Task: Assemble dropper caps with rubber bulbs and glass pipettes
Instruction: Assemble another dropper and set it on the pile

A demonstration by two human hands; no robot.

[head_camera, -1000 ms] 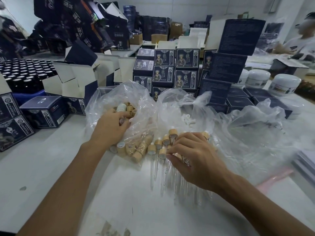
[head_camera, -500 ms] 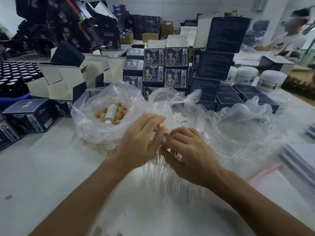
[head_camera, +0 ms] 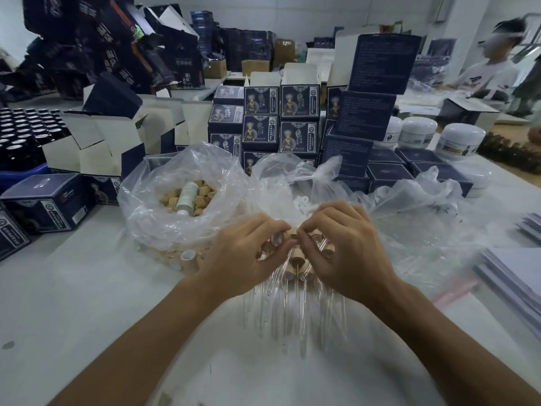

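Observation:
My left hand (head_camera: 244,256) and my right hand (head_camera: 342,253) meet over a bunch of assembled droppers (head_camera: 295,262), tan wooden caps with clear glass pipettes (head_camera: 292,303) hanging toward me. Fingers of both hands curl round the caps, and the bunch is lifted off the white table (head_camera: 73,303). My left fingers pinch one cap with a pale bulb end (head_camera: 278,238). Left of my hands, an open clear plastic bag (head_camera: 164,218) holds several loose wooden caps (head_camera: 202,194) and a white tube. A second clear bag (head_camera: 292,183) behind my hands holds small white rubber bulbs (head_camera: 301,200).
Stacks of dark blue printed boxes (head_camera: 281,118) stand behind the bags. Open white cartons (head_camera: 96,142) and dark bottles (head_camera: 20,133) sit at the left. White jars (head_camera: 459,139) and flat paper sheets (head_camera: 515,271) lie at the right. Another person (head_camera: 491,71) sits at the far right.
My left hand left the bag of loose caps and came right to join my right hand. Both hands gathered the droppers and raised them off the table.

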